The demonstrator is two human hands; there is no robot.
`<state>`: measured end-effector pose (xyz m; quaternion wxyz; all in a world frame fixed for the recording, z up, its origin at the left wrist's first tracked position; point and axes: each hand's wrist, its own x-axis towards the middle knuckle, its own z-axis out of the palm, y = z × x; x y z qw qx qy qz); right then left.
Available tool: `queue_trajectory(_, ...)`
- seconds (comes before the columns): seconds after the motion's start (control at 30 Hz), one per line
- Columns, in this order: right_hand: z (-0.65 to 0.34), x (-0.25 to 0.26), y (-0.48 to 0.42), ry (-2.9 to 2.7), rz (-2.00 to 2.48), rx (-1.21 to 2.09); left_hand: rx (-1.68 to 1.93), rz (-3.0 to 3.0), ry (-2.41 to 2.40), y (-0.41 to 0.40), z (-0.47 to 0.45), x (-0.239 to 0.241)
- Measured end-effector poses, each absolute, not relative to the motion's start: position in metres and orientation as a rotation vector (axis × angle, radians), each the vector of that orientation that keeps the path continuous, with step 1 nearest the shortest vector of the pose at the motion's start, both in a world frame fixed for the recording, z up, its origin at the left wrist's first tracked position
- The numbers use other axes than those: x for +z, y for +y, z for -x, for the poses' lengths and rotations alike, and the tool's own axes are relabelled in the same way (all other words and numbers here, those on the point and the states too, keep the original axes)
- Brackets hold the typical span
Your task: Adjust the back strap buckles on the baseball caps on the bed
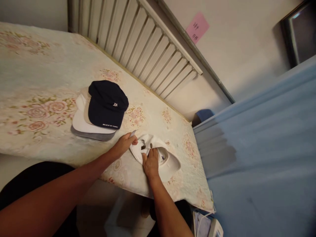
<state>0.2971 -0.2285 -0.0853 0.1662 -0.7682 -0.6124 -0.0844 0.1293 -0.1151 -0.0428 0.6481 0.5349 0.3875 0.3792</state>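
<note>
A white baseball cap [170, 164] lies on the floral tablecloth, its brim pointing right and its inside partly showing. My right hand [151, 163] grips the cap near its back opening, thumb and fingers closed on the fabric. Just left of it, my left hand [127, 142] is closed at the cap's edge. A small pale flat piece [133, 133], like a tag, sticks up from those fingers; its exact kind is unclear. To the left sits a stack of caps, with a navy cap [107, 105] on top and a white cap [92, 126] and a grey cap [98, 136] beneath.
The floral tablecloth [49, 141] covers the table, which meets a white radiator [138, 46] at the back. A blue curtain [259, 158] hangs at the right. White cables and a pale device [216, 228] are by the table's lower right corner.
</note>
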Motion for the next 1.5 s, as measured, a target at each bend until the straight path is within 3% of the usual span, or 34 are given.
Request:
queue_trajectory(0.6,-0.293,-0.081,-0.247,-2.025,2.114,-0.141,0.850,-1.243,0.860,-0.114,-0.131,-0.046)
queue_trajectory(0.97,-0.279,-0.092,-0.281,-1.903,2.120,-0.217,0.872,-1.233,0.828,-0.116,-0.131,-0.046)
queue_trajectory(1.5,-0.328,-0.087,-0.249,-1.809,2.223,-0.213,0.850,-1.249,0.855,-0.114,-0.131,-0.047)
